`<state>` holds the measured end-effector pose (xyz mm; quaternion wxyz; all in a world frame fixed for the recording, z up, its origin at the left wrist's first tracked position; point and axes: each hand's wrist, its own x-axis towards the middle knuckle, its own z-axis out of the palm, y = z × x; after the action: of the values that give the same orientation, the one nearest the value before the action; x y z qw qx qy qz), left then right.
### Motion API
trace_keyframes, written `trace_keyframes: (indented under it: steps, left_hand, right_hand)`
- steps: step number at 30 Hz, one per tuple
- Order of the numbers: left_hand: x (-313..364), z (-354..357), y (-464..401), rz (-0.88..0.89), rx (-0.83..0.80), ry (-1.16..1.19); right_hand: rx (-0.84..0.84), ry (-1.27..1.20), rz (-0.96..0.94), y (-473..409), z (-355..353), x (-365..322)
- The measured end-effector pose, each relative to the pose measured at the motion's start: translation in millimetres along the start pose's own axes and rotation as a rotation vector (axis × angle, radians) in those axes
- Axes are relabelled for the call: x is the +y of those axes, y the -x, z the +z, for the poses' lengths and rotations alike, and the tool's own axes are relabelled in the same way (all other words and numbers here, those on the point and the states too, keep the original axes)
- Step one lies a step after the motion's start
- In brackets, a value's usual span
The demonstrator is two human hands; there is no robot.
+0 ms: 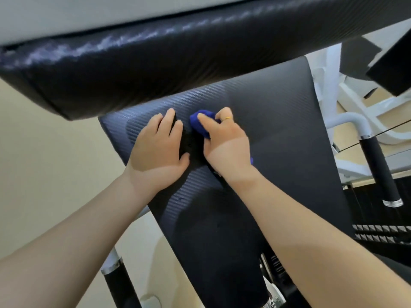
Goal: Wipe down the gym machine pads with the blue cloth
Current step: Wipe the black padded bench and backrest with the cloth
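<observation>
Your forearms reach in; your right hand (224, 143) bunches the blue cloth (201, 124) against the seat pad (278, 134), while your left hand (160, 144) lies flat beside it, likely bracing. The upper pad (155, 63) hangs above.

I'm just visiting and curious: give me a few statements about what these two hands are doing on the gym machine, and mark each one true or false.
1. The right hand holds the blue cloth. True.
2. The cloth is spread out flat over the whole pad. False: it is bunched up under the right hand's fingers.
3. The left hand rests on the dark seat pad beside the cloth. True.
4. The left hand grips a spray bottle. False: it holds nothing, with its fingers lying on the pad.
5. There is a gold ring on the right hand. True.
</observation>
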<state>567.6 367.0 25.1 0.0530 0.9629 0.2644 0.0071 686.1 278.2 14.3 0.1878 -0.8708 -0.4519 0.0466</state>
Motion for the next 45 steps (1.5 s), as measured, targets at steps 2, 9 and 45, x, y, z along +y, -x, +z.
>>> trace_keyframes:
  steps: [2, 9, 45]
  left_hand:
    - [-1.3, 0.7, -0.7, 0.016, 0.004, -0.024]
    - [-7.6, 10.2, -7.2, 0.036, 0.182, 0.019]
    - [-50.4, 17.8, 62.9, -0.624, 0.394, 1.351]
  right_hand:
    - [0.014, 0.011, 0.01, -14.0, -6.6, 9.6]
    - [0.181, -0.071, 0.296, -47.9, -8.6, 21.2]
    - [0.184, -0.067, 0.151, -38.7, 24.1, -75.8]
